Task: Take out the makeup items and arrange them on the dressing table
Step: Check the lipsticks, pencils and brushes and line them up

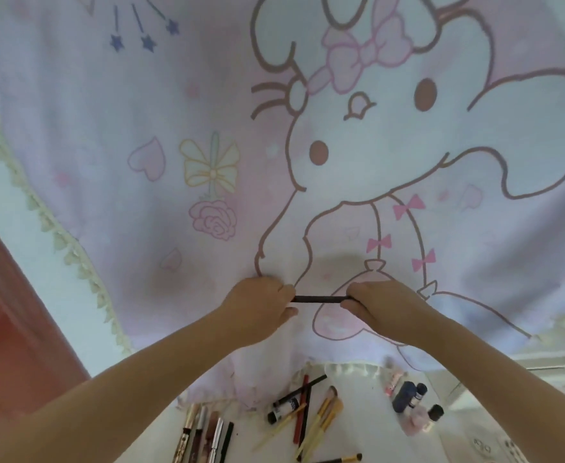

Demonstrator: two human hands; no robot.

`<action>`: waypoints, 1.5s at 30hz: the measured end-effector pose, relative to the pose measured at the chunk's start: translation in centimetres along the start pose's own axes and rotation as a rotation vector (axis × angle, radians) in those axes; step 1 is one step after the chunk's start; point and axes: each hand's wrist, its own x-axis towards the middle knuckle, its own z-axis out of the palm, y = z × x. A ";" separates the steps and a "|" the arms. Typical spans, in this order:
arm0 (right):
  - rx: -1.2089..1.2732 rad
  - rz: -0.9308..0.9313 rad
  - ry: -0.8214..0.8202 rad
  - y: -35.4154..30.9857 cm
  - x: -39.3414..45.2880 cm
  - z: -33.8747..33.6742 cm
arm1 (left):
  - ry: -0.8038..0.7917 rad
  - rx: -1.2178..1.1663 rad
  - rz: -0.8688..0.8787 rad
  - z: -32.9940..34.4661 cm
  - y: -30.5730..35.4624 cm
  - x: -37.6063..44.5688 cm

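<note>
A pale pink cloth [174, 105] printed with a cartoon rabbit [368, 135], a yellow bow [210, 168], a rose [213, 219], hearts and blue stars [148, 42] fills most of the view. A cream fringe [57, 235] edges it. A red door [13, 309] stands at left.

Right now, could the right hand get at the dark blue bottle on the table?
Probably not straight away: the right hand and left hand both grip the black pencil. The dark blue bottle lies uncovered below, so the path looks free.
</note>
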 end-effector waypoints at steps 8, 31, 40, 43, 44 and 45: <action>-0.041 -0.080 0.128 0.4 1.7 -6.9 | 0.373 0.280 0.087 -7.3 0.5 4.3; 0.534 0.101 0.357 1.5 -1.4 -4.7 | 0.311 0.267 -0.047 -7.7 -0.7 3.4; 0.571 0.080 0.611 0.3 -0.6 -4.7 | 0.199 0.265 -0.164 -6.1 0.4 4.0; 0.585 0.091 0.624 0.4 -0.3 -4.6 | 0.186 0.262 -0.150 -6.2 0.4 4.0; 0.582 0.082 0.617 0.4 -0.3 -4.5 | 0.179 0.267 -0.153 -6.2 0.4 4.0; 0.567 0.063 0.613 0.3 -0.2 -4.5 | 0.169 0.269 -0.160 -6.2 0.4 3.9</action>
